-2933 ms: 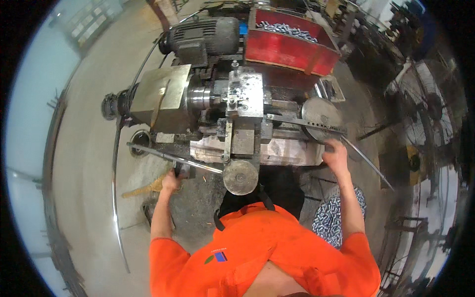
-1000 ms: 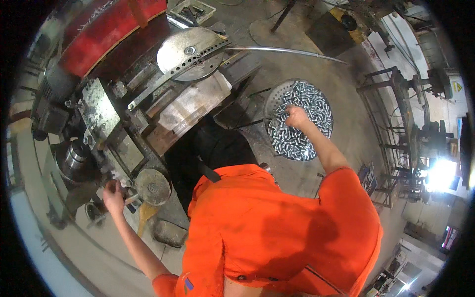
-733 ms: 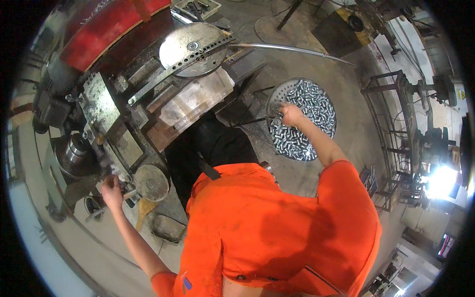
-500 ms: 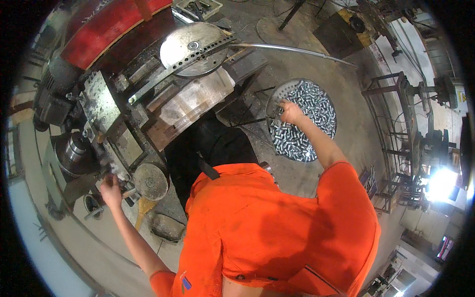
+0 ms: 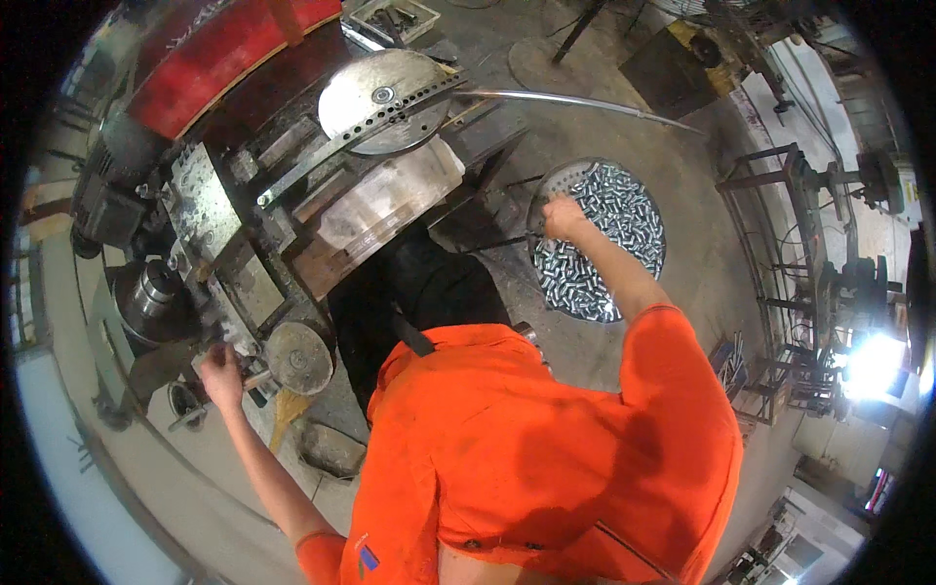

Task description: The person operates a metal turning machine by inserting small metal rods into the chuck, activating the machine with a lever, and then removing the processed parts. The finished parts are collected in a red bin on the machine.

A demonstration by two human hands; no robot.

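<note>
My left hand (image 5: 221, 373) is at the left end of the machine, beside a metal rod with a handle (image 5: 250, 380). Its fingers are curled together; whatever they grip is too small to make out. My right hand (image 5: 564, 216) is over the left part of a round perforated tray (image 5: 561, 181), fingers drawn in. What it holds, if anything, cannot be seen. Many short shiny metal cylinders (image 5: 624, 219) fill most of that tray. Close to my left hand, a bare metal spindle (image 5: 156, 287) and a round dusty disc (image 5: 298, 358) belong to the machine area.
In front of me a machine carries a large metal wheel (image 5: 380, 93) with a drilled bar and a long lever (image 5: 585, 100). A metal plate (image 5: 380, 210) lies before it. A brush (image 5: 288, 414) and a pan (image 5: 330, 448) are low left; a metal rack (image 5: 770, 263) stands right.
My right hand has shifted slightly left across the tray, and its fingers have drawn closer together. My left hand stays in nearly the same place.
</note>
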